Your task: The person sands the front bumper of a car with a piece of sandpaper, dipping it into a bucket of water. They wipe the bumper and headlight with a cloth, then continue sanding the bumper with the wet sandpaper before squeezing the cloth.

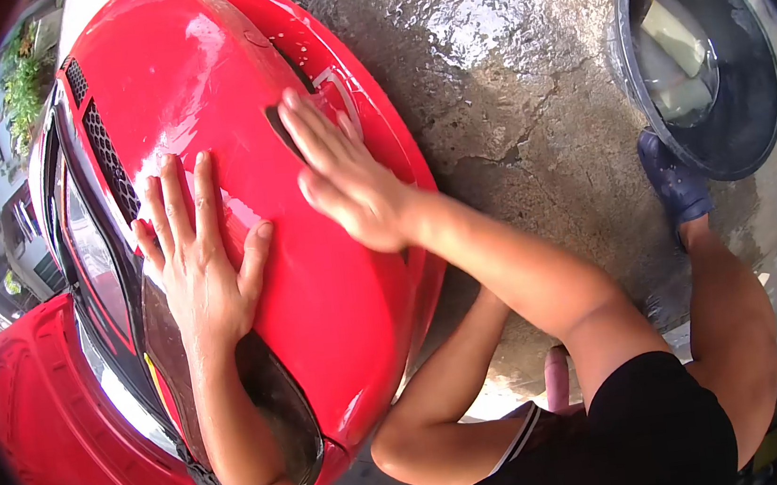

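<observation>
A wet, glossy red car bumper [319, 306] fills the left and middle of the head view. My left hand [199, 243] lies flat on it with the fingers spread, holding nothing. Further along the bumper, my right hand [343, 171] presses down with its fingers stretched forward. Under those fingers the edge of a thin dark sheet [280, 133], like sandpaper, shows; most of it is hidden by the hand. A dark headlight [283, 414] sits beside my left forearm, and black mesh [104, 149] runs along the bumper's far side.
A dark tub [730, 159] with water and pale items [674, 34] stands on the wet concrete floor [498, 117] at upper right. My foot in a dark blue shoe [674, 184] is beside it. A red panel [77, 436] of the car is at lower left.
</observation>
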Demonstrator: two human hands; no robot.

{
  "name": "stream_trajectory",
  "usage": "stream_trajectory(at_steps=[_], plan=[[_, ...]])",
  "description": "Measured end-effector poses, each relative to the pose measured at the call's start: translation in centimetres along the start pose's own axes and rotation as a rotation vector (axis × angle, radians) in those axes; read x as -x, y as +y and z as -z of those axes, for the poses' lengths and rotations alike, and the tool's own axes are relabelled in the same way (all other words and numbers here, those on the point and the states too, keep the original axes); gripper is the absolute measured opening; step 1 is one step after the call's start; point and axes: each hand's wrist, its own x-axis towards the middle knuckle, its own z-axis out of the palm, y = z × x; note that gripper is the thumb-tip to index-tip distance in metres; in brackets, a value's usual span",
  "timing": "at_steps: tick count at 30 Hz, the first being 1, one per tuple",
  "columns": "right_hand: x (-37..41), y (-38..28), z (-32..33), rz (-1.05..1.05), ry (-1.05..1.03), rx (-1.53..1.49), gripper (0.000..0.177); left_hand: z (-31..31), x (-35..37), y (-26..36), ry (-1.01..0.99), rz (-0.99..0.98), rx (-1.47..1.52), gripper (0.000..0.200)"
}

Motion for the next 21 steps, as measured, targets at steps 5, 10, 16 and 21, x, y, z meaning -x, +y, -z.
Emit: stream_trajectory(at_steps=[5, 10, 16, 21], plan=[[13.2, -2.2, -3.1, -0.010, -0.058, -0.082, 0.083, 0.2, 0.2, 0.0, -0.018, -0.005, 0.001, 0.090], [-3.4, 1.4, 0.9, -0.011, -0.014, -0.058, 0.077, 0.2, 0.2, 0.0, -0.031, 0.013, -0.006, 0.090], [-0.1, 0.5, 0.3, 0.007, 0.004, -0.037, 0.074, 0.2, 0.1, -0.1, -0.008, 0.002, -0.004, 0.090], [14.4, -3.0, -3.4, 0.008, -0.048, -0.112, 0.084, 0.2, 0.1, 0.0, -0.028, -0.004, 0.010, 0.090]])
